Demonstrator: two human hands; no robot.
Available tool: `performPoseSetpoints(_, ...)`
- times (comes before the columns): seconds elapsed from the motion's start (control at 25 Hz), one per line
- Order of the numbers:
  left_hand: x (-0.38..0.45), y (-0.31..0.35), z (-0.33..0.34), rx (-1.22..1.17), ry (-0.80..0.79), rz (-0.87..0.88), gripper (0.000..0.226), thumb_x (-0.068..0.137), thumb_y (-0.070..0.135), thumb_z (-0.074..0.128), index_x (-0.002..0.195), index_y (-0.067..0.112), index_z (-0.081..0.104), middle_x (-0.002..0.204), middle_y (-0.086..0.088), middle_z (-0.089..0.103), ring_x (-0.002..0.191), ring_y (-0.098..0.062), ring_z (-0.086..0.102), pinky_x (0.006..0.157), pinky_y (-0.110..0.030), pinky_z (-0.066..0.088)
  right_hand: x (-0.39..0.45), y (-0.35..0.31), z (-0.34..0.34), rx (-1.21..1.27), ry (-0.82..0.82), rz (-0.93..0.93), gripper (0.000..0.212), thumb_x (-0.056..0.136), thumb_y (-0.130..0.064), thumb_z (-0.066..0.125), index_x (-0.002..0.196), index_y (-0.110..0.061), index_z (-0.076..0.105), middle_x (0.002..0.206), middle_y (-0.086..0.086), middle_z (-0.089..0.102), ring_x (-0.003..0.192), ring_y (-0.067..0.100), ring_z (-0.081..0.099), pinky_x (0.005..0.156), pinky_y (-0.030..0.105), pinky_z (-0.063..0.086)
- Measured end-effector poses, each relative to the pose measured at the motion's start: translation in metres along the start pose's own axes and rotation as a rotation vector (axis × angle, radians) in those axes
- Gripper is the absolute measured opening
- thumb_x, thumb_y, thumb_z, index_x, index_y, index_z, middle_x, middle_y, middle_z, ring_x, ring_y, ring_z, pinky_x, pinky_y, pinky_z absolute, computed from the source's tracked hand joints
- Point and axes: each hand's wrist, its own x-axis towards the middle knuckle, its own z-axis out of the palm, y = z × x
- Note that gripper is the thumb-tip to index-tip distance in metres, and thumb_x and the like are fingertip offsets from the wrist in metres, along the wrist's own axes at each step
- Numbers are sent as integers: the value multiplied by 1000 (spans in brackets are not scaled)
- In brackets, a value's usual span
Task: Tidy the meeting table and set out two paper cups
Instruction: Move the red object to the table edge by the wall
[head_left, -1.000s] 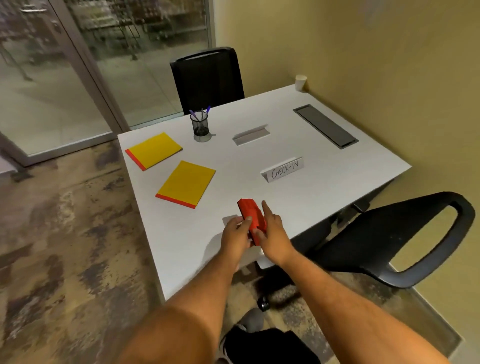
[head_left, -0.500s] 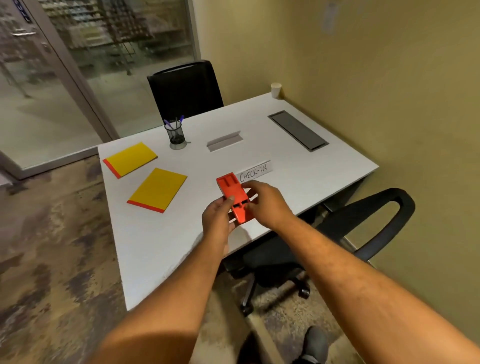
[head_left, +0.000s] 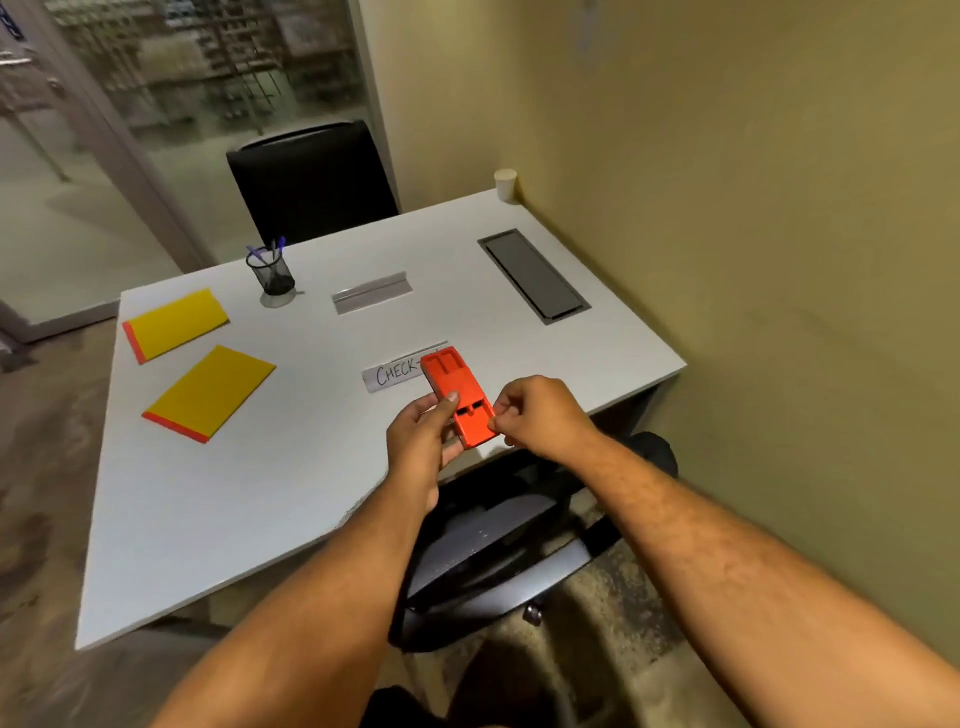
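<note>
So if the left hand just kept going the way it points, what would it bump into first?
Probably the CHECK-IN sign, just beyond the orange block that the left hand holds; depth is hard to judge.

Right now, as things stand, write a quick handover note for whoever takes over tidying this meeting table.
Left hand and right hand both hold the orange stapler above the table's near edge.
On the table: two yellow notepads, pen cup, CHECK-IN sign, a second sign.
One paper cup stands at the far corner by the wall; no second cup in view.
Left: put the stapler away, straighten the rest, set out both cups.
</note>
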Motion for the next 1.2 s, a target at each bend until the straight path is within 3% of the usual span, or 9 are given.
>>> performPoseSetpoints(0.12, 17, -9, 40, 22, -25, -26, 37, 89, 26, 81, 120, 10, 68, 103, -12, 82, 97, -30, 80, 80, -44, 66, 17, 25, -24, -77, 60, 19, 8, 81, -10, 71, 83, -14, 78, 73, 2, 75, 73, 21, 74, 75, 36, 63)
performPoseSetpoints(0.28, 42, -17, 83, 41, -95, -62, 37, 90, 28, 80, 120, 11, 67, 101, -10, 82, 96, -28, 80, 79, -40, 66, 36, 52, -50, -128, 110, 60, 7, 79, -13, 73, 83, -16, 77, 78, 0, 73, 77, 20, 69, 65, 27, 48)
performPoseSetpoints(0.52, 85, -25, 159, 172, -177, -91, 28, 91, 42, 77, 111, 26, 68, 91, 2, 83, 81, -13, 80, 63, -27, 61, 68, 95, -94, -77, 272, 176, 8, 78, -11, 69, 80, -16, 75, 72, -1, 71, 72, 21, 70, 66, 29, 55)
performPoseSetpoints(0.72, 117, -48, 210, 288, -167, -161, 35, 91, 40, 77, 119, 21, 68, 102, -10, 80, 85, -20, 71, 71, -35, 58, 102, 155, -107, -21, 340, 226, 10, 80, -10, 64, 75, -16, 70, 64, -6, 63, 59, 12, 55, 56, 24, 42)
performPoseSetpoints(0.88, 153, -65, 243, 505, -229, -243, 38, 89, 36, 79, 121, 20, 68, 114, -4, 72, 100, -21, 71, 76, -33, 59, 135, 211, -125, 17, 344, 259, 9, 85, -4, 60, 83, -8, 69, 77, 9, 69, 70, 23, 58, 63, 30, 42)
performPoseSetpoints(1.04, 170, -80, 273, 618, -197, -221, 29, 93, 28, 77, 119, 18, 69, 111, -5, 73, 99, -20, 71, 77, -32, 59, 166, 269, -162, -80, 282, 268, 15, 90, -11, 71, 105, -12, 75, 93, 5, 78, 82, 22, 72, 80, 34, 59)
performPoseSetpoints(1.2, 189, -89, 306, 615, -177, -175, 16, 93, 23, 75, 107, 16, 73, 105, -5, 74, 92, -20, 71, 70, -30, 54, 215, 325, -190, -150, 225, 343, 14, 94, -10, 64, 105, -7, 73, 98, 13, 76, 91, 31, 72, 80, 40, 57)
